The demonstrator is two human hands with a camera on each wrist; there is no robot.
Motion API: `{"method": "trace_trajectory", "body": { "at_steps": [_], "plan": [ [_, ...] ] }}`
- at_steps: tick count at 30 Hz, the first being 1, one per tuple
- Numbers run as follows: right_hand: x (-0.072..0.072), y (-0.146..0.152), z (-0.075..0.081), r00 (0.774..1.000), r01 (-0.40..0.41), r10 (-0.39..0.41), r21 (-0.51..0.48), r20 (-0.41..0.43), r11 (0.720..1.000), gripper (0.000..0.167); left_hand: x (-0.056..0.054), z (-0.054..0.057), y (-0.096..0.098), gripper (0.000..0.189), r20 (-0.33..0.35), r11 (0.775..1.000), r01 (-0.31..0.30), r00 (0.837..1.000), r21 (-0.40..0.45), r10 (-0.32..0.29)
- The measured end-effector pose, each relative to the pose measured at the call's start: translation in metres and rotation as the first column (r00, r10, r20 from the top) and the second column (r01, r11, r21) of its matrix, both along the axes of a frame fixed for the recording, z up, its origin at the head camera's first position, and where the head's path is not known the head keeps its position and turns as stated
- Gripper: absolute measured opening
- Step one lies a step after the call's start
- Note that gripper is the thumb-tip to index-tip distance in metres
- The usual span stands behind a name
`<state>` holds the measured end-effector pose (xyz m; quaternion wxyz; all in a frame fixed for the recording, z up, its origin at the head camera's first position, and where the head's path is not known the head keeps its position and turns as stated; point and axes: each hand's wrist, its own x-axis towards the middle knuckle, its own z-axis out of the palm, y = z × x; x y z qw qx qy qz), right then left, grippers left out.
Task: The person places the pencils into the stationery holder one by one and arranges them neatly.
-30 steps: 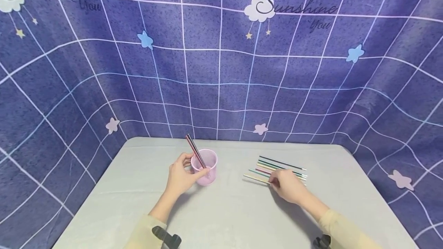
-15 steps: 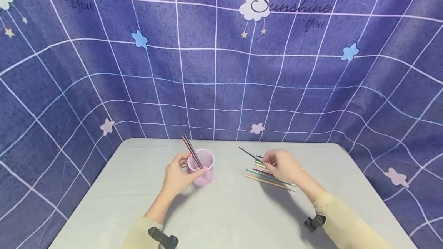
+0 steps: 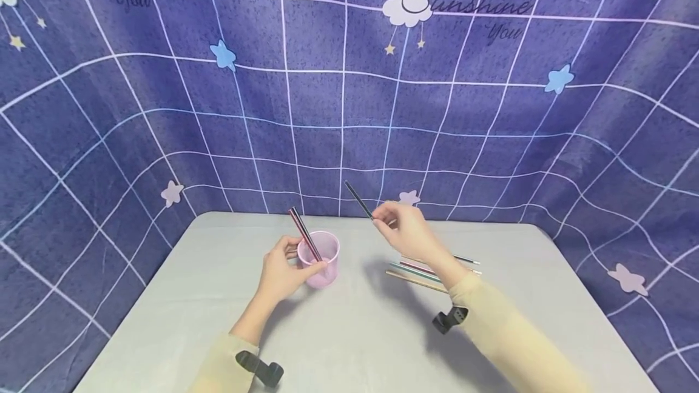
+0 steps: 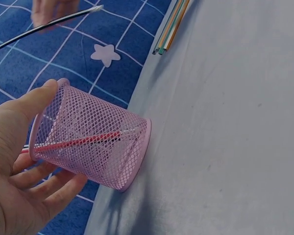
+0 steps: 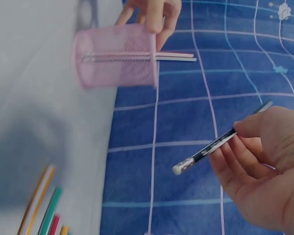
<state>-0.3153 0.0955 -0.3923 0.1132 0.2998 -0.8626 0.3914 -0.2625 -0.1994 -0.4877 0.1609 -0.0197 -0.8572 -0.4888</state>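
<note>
My left hand (image 3: 281, 275) grips a pink mesh pencil cup (image 3: 330, 270) at its rim, thumb at the near side and fingers around the left. Inside the cup, a few pencils (image 3: 302, 228), red and dark, lean to the left; in the left wrist view a red pencil (image 4: 78, 142) shows through the mesh. Up in the air, right of the cup, my right hand (image 3: 406, 230) pinches a dark pencil (image 3: 358, 199) between thumb and fingers. Its white eraser end (image 5: 178, 170) points down and out from the hand in the right wrist view.
Several loose pencils (image 3: 417, 282), among them yellow, teal and red, lie side by side on the pale tabletop (image 3: 349, 338), partly under my right forearm. A blue-purple grid-patterned curtain (image 3: 262, 120) hangs behind and beside the table.
From the loose pencils, my right hand has picked up the dark pencil and moved up and left with it. My left hand stays on the cup.
</note>
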Motion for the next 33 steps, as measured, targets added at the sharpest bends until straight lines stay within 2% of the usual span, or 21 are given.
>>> {"method": "trace_trajectory", "body": {
  "at_steps": [6, 15, 18, 24, 33],
  "plan": [
    [-0.008, -0.034, 0.008, 0.999, -0.002, 0.0, -0.067, -0.033, 0.998, 0.009, 0.001, -0.003, -0.002, 0.074, 0.001, 1.0, -0.008, 1.0, -0.003, 0.008],
    [-0.017, -0.069, 0.008, 1.0, -0.02, 0.016, -0.163, -0.027, 0.986, 0.009, 0.001, -0.002, -0.003, 0.075, -0.007, 1.0, 0.0, 1.0, -0.02, 0.0],
    [-0.021, -0.079, 0.006, 0.999, -0.036, 0.031, -0.143, -0.037, 0.989, 0.009, 0.0, -0.001, -0.004, 0.075, -0.012, 1.0, 0.004, 1.0, -0.027, -0.004],
    [-0.025, -0.093, -0.01, 0.998, -0.051, 0.05, -0.059, -0.028, 0.997, 0.005, 0.0, -0.001, -0.002, 0.074, -0.014, 0.999, 0.006, 1.0, -0.04, -0.007],
    [-0.028, -0.106, -0.02, 0.996, -0.078, 0.083, 0.123, -0.03, 0.989, 0.006, 0.002, -0.002, -0.002, 0.074, -0.016, 1.0, 0.009, 1.0, -0.022, -0.009]
  ]
}}
